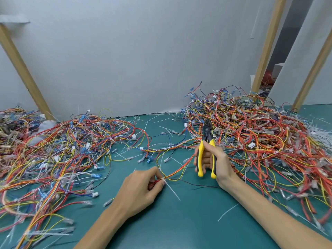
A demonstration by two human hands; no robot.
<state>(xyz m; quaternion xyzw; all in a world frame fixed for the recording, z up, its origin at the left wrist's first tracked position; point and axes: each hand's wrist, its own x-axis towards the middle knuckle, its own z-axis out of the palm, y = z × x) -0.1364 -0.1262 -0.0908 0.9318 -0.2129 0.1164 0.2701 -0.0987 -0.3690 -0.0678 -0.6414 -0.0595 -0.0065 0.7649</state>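
Two bare forearms reach over a green table (179, 221). Left hand (142, 187) pinches a red and yellow wire bundle (177, 174) at its white cable tie (171, 188), near the table's middle. Right hand (218, 159) grips yellow-handled cutters (206, 137), tips pointing away. Tangled wire piles lie left (62, 150) and right (260, 133).

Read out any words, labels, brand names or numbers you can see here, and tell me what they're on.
None can be read.
Pliers: faint light marks near the pivot, too blurred to read.
White tag in the right wire pile: too small to read.
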